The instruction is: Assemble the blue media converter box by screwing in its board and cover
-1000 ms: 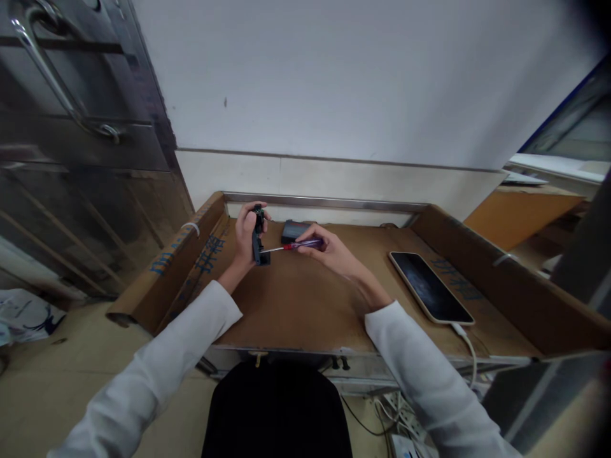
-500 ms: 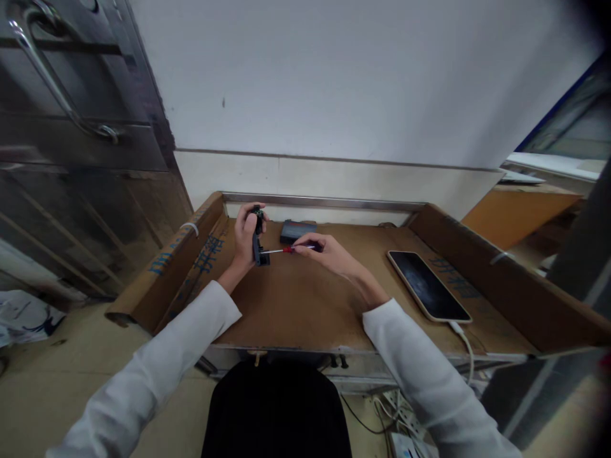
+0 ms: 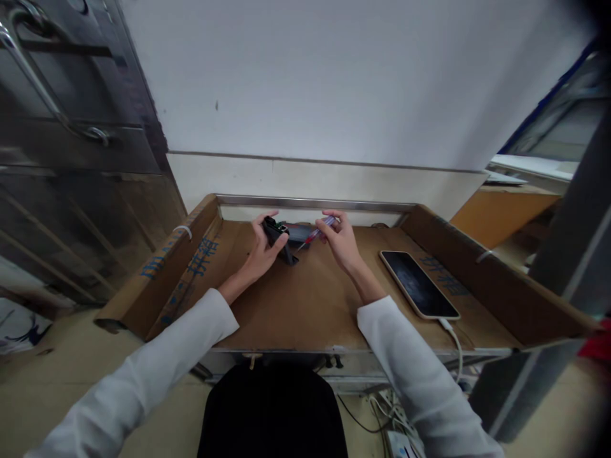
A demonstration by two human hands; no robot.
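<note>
Left hand (image 3: 261,252) fingers wrapped round small black part (image 3: 279,239), tilted, low end touching cardboard tabletop (image 3: 296,299). Right hand (image 3: 342,242) pinches purple screwdriver (image 3: 321,228), red neck and tip pointing down toward black part. Dark box (image 3: 300,231) just behind, between hands. Phone (image 3: 419,284) well right, white cable (image 3: 452,335) plugged in.

Two hands in play, the left hand (image 3: 260,253) and the right hand (image 3: 340,239). One black part (image 3: 281,242), one screwdriver (image 3: 316,233) with a purple handle, one flat dark box (image 3: 296,229). One phone (image 3: 418,284), one white cable (image 3: 453,338) running off it, and one cardboard-lined table (image 3: 296,308) under the lot
</note>
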